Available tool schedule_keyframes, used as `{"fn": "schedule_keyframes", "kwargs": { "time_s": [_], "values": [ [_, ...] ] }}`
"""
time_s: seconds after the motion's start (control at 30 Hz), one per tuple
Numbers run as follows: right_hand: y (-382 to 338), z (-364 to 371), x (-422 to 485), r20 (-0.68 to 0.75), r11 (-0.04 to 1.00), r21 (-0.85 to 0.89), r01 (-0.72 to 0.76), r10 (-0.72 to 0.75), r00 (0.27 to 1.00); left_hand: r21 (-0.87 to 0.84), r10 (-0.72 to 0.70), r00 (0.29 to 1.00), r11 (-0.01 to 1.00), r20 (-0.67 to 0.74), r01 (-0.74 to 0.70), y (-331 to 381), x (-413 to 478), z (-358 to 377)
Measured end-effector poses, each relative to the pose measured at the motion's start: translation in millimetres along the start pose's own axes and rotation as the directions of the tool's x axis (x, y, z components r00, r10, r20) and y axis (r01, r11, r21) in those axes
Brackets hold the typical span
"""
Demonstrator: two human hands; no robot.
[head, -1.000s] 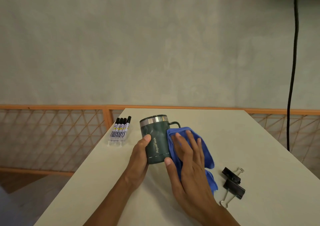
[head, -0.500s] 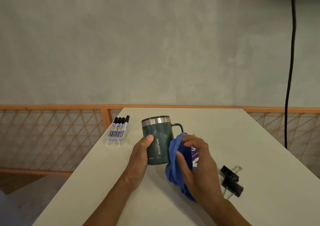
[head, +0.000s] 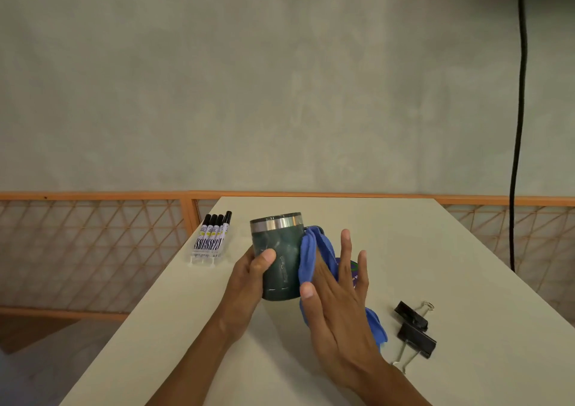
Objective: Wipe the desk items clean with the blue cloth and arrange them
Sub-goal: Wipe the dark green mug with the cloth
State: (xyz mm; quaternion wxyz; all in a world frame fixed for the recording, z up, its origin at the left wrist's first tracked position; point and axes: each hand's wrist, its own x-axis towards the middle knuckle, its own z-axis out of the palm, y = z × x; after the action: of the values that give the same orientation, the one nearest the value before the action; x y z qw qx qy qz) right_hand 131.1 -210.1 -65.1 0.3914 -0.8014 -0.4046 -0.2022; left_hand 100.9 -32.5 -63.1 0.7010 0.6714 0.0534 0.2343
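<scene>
Pale tabletop [head: 435,265] met a grey wall, with an orange lattice railing [head: 93,243] behind and a black cable [head: 519,125] hanging at right. The green mug [head: 280,250] stood upright, gripped by the left hand [head: 249,278]. The right hand [head: 339,299], fingers straight and spread, pressed the blue cloth [head: 308,259] against the mug's handle side. Four markers [head: 211,237] lay at the left edge. Two binder clips [head: 415,331] lay near the cloth's trailing end.

Plain office-type work corner. Pale desk [head: 404,250]: markers [head: 211,237] at 10 o'clock, binder clips [head: 415,331] at 4. Bare plaster wall [head: 280,78], orange lattice railing [head: 93,243], black cable [head: 519,125] at 2.
</scene>
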Motion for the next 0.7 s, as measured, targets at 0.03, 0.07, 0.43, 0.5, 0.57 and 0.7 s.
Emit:
{"fn": "schedule_keyframes", "kwargs": {
  "time_s": [0.03, 0.07, 0.43, 0.5, 0.57, 0.7],
  "values": [
    [1.1, -0.1, 1.4, 0.004, 1.0, -0.001, 0.007, -0.007, 1.0, 0.004, 0.008, 1.0, 1.0, 0.001, -0.008, -0.6, 0.5, -1.0],
    [1.5, -0.7, 2.3, 0.002, 1.0, 0.001, 0.017, -0.017, 1.0, 0.006, 0.014, 1.0, 1.0, -0.003, -0.014, -0.5, 1.1, -1.4],
    [-3.5, 0.7, 2.8, 0.117, 0.997, -0.052, 0.064, -0.057, 0.992, -0.003, 0.025, 0.999, 1.0, -0.047, -0.025, 6.6, -0.6, -4.4],
    [-4.2, -2.9, 10.0, 0.071, 0.999, 0.02, 0.04, -0.042, 0.997, 0.028, 0.01, 1.0, 1.0, -0.004, -0.01, 5.6, -2.6, 1.2],
    [-2.4, -3.6, 11.2, 0.04, 0.998, 0.056, 0.019, -0.021, 0.999, 0.032, 0.002, 1.0, 0.999, 0.0, -0.002, 5.2, -2.6, 4.8],
    [0.4, 1.7, -2.5, 0.108, 1.0, 0.006, -0.03, 0.029, 0.994, -0.018, 0.004, 0.998, 1.0, -0.056, -0.005, 4.8, -0.2, -0.3]
  ]
}}
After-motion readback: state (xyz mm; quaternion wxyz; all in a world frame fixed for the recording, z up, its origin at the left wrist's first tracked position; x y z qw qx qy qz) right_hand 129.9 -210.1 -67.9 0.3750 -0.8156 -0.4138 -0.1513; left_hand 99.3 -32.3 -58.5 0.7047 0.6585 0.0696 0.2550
